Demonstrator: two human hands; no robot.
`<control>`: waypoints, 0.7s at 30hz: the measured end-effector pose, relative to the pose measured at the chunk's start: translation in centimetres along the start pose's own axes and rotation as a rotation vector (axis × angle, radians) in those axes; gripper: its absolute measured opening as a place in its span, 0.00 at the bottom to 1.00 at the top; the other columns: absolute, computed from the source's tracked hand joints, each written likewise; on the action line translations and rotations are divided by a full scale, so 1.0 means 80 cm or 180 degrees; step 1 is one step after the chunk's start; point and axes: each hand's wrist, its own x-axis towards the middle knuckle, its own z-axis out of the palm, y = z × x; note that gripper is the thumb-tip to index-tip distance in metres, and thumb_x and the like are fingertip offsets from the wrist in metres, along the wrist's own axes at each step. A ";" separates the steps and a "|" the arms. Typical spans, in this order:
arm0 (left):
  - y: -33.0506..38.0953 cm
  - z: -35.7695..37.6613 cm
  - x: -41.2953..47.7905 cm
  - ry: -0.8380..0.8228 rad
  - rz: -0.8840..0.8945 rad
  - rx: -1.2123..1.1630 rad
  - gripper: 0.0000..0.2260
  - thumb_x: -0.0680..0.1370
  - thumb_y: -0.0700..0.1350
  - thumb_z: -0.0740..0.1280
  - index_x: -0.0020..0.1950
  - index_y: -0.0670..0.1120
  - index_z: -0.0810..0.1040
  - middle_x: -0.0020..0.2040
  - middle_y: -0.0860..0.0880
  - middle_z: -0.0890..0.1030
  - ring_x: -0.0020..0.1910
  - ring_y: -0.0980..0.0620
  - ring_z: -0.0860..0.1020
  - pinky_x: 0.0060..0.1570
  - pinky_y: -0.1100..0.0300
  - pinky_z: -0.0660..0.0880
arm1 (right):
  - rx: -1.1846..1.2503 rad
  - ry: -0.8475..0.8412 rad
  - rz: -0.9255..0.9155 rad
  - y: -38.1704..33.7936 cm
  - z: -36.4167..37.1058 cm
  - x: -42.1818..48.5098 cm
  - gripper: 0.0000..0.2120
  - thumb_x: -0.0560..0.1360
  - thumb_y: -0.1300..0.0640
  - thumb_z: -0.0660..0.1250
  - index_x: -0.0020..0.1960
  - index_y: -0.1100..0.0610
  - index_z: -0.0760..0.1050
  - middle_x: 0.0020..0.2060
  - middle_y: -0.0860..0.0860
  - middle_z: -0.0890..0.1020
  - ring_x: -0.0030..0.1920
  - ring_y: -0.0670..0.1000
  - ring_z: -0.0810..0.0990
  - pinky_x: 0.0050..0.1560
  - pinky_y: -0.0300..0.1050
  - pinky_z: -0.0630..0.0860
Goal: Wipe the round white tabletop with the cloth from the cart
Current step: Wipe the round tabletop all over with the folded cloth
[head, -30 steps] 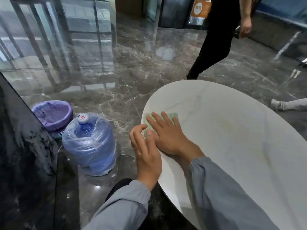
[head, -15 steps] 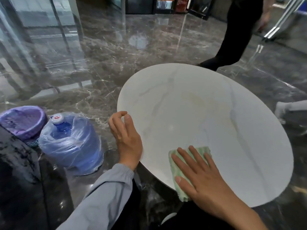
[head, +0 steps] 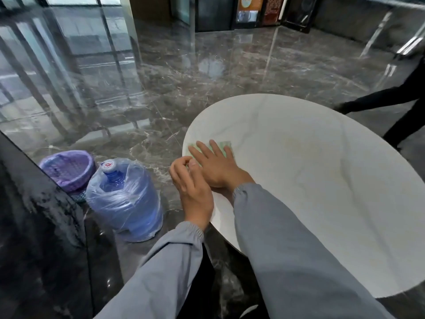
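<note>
Pale green wiping cloth (head: 226, 146) is found just past the left hand (head: 190, 189), which hangs loosely curled and grasping nothing beside the near rim; the right hand (head: 216, 166) presses it flat, fingers straight, at the left edge of the round white veined surface (head: 322, 180). Judged risk: an outward stroke could carry it over that rim onto the dark marble floor (head: 184, 72) beside the plastic-wrapped blue water bottle (head: 124, 203), and a wide sweep could meet the black-trousered legs (head: 377, 102) at the far side. Writing on the bottle's red-and-white cap (head: 107, 165) and the distant orange poster (head: 248, 5) is too small to read.
</note>
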 end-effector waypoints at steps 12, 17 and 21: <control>0.005 -0.003 -0.001 0.0084 -0.0139 -0.0156 0.07 0.87 0.42 0.54 0.58 0.47 0.71 0.54 0.57 0.70 0.55 0.71 0.66 0.56 0.79 0.59 | -0.0077 0.0126 -0.0237 0.044 0.042 -0.209 0.26 0.84 0.35 0.40 0.79 0.30 0.32 0.80 0.34 0.34 0.78 0.42 0.26 0.79 0.54 0.29; -0.002 -0.003 0.001 0.0140 -0.0157 -0.0378 0.10 0.85 0.50 0.54 0.58 0.51 0.73 0.57 0.53 0.71 0.61 0.58 0.71 0.61 0.70 0.65 | -0.0153 -0.0287 0.0073 0.057 0.048 -0.304 0.27 0.83 0.34 0.37 0.75 0.28 0.25 0.75 0.31 0.25 0.75 0.41 0.21 0.76 0.51 0.25; -0.003 -0.005 0.005 0.0210 -0.0284 -0.0648 0.10 0.83 0.54 0.54 0.57 0.56 0.73 0.59 0.53 0.73 0.65 0.46 0.72 0.69 0.48 0.70 | -0.0084 -0.0330 0.0040 0.051 0.041 -0.280 0.26 0.83 0.33 0.38 0.74 0.27 0.25 0.75 0.30 0.26 0.74 0.40 0.20 0.77 0.53 0.26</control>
